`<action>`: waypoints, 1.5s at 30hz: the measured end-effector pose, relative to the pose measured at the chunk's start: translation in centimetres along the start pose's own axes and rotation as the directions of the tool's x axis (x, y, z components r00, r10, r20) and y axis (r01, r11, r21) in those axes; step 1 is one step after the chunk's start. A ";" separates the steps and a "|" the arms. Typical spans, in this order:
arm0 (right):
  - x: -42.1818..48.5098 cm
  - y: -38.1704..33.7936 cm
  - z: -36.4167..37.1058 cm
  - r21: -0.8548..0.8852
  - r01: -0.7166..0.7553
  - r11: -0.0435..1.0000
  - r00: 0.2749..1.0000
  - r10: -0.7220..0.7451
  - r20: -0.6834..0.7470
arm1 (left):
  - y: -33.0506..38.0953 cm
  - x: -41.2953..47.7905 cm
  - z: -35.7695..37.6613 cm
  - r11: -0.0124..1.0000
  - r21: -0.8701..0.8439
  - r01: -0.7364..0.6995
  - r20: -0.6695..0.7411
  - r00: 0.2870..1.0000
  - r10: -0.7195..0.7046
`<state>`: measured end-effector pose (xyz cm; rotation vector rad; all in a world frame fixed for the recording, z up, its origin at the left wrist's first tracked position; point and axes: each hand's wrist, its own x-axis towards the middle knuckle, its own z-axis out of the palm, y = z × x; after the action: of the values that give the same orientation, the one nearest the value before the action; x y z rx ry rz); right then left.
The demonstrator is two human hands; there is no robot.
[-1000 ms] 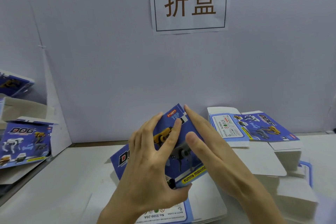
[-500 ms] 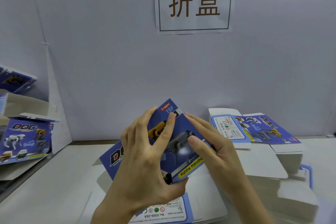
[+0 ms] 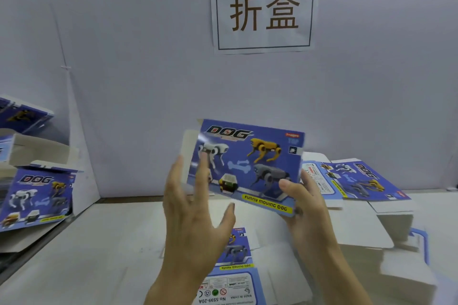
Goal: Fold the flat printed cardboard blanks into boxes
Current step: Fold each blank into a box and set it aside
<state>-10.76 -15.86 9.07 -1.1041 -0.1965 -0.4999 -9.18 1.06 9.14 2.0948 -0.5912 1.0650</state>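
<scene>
A blue printed box (image 3: 247,166) with robot dogs and the word DOG is held up in front of me, its printed face toward the camera. My right hand (image 3: 303,208) grips its lower right corner, thumb on the front. My left hand (image 3: 195,208) is spread with straight fingers at the box's left side, fingertips touching the front face and the white side flap. Below the hands a flat blank (image 3: 230,270) lies on the white table (image 3: 86,255).
A stack of flat blanks (image 3: 359,181) lies at the right, with white cardboard (image 3: 396,242) beneath it. Folded boxes (image 3: 37,195) are piled at the left edge. A paper sign (image 3: 264,10) hangs on the grey back wall.
The box has been raised and turned from tilted to nearly level, its full front now facing me. My left hand has loosened from gripping it to spread fingers at its left side.
</scene>
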 end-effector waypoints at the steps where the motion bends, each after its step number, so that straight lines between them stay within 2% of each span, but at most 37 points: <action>1: -0.1 0.1 0.0 0.069 -0.019 0.997 1.000 0.020 -0.008 | 0.5 0.0 0.0 0.974 -0.172 0.144 -0.027 0.988 -0.151; 3: -0.1 0.3 0.2 0.159 -0.075 0.984 0.997 0.071 0.027 | 0.4 0.2 0.2 0.791 -0.474 0.388 0.053 0.909 -0.414; 4: -0.2 0.5 0.3 0.157 -0.106 0.982 0.993 0.098 0.063 | 0.1 0.4 0.3 0.675 -0.556 0.485 0.156 0.859 -0.488; 5: -0.2 0.8 0.4 0.139 -0.136 0.981 0.988 0.124 0.092 | -0.2 0.6 0.3 0.572 -0.635 0.520 0.220 0.831 -0.511; 7: -0.2 1.4 0.5 0.137 -0.192 0.972 0.977 0.176 0.121 | -0.9 1.0 0.1 0.447 -0.782 0.435 0.141 0.821 -0.553; 9: -0.4 1.7 0.7 0.173 -0.219 0.960 0.965 0.187 0.182 | -1.4 1.4 -0.2 0.404 -0.832 0.381 0.069 0.793 -0.605; 11: -0.6 2.0 0.8 0.160 -0.246 0.956 0.950 0.205 0.236 | -2.0 1.4 -0.3 0.303 -0.865 0.399 0.128 0.761 -0.636; 14: -0.6 2.1 0.9 0.111 -0.277 0.954 0.941 0.246 0.233 | -3.3 1.7 -0.8 0.046 -0.906 0.420 0.301 0.719 -0.627; 16: -0.5 2.0 0.7 0.095 -0.304 0.948 0.936 0.279 0.214 | -4.0 1.8 -1.0 -0.034 -0.902 0.430 0.366 0.724 -0.585; 18: -0.3 1.7 0.7 0.040 -0.310 0.950 0.945 0.304 0.121 | -4.3 1.7 -1.0 0.040 -0.900 0.434 0.328 0.736 -0.592; 19: -0.2 1.6 0.7 -0.027 -0.281 0.959 0.958 0.282 0.048 | -4.4 1.7 -1.0 0.141 -0.891 0.432 0.272 0.756 -0.595; 21: 0.0 1.4 0.4 -0.211 -0.172 0.962 0.983 0.156 -0.092 | -4.4 1.6 -1.2 0.431 -0.810 0.398 0.133 0.840 -0.526; 23: 0.0 0.9 0.1 -0.304 -0.036 0.952 0.992 -0.002 -0.125 | -4.6 1.4 -1.5 0.681 -0.664 0.309 0.077 0.934 -0.348; 24: -0.2 0.5 0.0 -0.316 0.010 0.949 0.993 -0.046 -0.108 | -4.8 1.3 -1.6 0.770 -0.592 0.237 0.101 0.970 -0.221; 26: -0.3 -0.1 -0.1 -0.335 0.049 0.941 0.996 -0.070 -0.049 | -4.7 1.1 -1.5 0.888 -0.455 0.060 0.188 0.982 0.030; 27: -0.3 -0.3 -0.2 -0.344 0.058 0.937 0.998 -0.068 -0.017 | -4.5 0.9 -1.2 0.916 -0.401 -0.008 0.205 0.974 0.098; 28: -0.3 -0.4 -0.2 -0.352 0.067 0.934 0.997 -0.073 -0.003 | -4.2 0.8 -0.8 0.935 -0.351 -0.047 0.190 0.974 0.120; 30: -0.1 -0.2 -0.5 -0.339 0.082 0.937 0.992 -0.111 -0.067 | -4.0 0.4 0.2 0.963 -0.265 -0.052 0.113 0.990 0.085; 32: 0.1 0.1 -1.0 -0.284 0.068 0.957 0.983 -0.112 -0.144 | -3.7 0.1 0.6 0.959 -0.274 0.074 0.094 0.994 -0.050; 33: 0.2 0.2 -1.1 -0.288 0.063 0.956 0.981 -0.113 -0.161 | -3.6 0.1 0.6 0.913 -0.364 0.184 0.150 0.979 -0.138; 35: 0.3 0.5 -1.3 -0.387 0.066 0.920 0.981 -0.129 -0.141 | -3.4 0.0 0.6 0.727 -0.533 0.433 0.376 0.891 -0.255; 37: 0.3 1.1 -1.6 -0.467 0.041 0.883 0.989 -0.101 -0.105 | -3.2 -0.1 1.0 0.666 -0.520 0.534 0.434 0.837 -0.332; 39: 0.2 1.7 -1.6 -0.516 -0.013 0.857 0.992 -0.054 -0.114 | -3.1 -0.1 1.3 0.707 -0.463 0.535 0.317 0.844 -0.432; 41: 0.1 2.0 -1.6 -0.544 -0.046 0.838 0.987 -0.048 -0.156 | -3.0 -0.1 1.1 0.758 -0.384 0.528 0.248 0.849 -0.466; 45: 0.3 1.7 -1.6 -0.587 -0.076 0.806 0.992 -0.001 -0.129 | -3.7 0.3 0.4 0.750 -0.304 0.587 0.293 0.807 -0.513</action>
<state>-9.89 -16.79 7.11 -1.6820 0.1053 -0.6121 -6.34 3.11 7.78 1.8478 -0.2026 0.3664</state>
